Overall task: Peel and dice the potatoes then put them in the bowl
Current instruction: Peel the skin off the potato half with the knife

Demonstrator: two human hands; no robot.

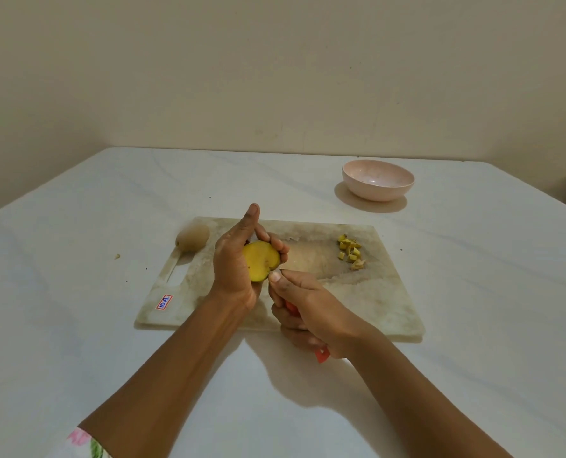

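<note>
Left hand [233, 262] cups one peeled potato [261, 261]; right hand [308, 305] grips one red-handled tool [321, 354]. One board [374, 292] carries one unpeeled potato [193, 238] and one dice pile [350, 250]. One bowl [378, 180] stands beyond.

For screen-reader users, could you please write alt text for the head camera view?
A left hand holds a largely peeled potato over a cutting board while the right hand grips a red-handled tool. Diced pieces lie on the board, an unpeeled potato at its corner, a pink bowl beyond.

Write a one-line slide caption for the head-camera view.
Left hand holds a yellow potato above the cutting board; right hand grips a red-handled tool; diced pieces lie nearby.
</note>
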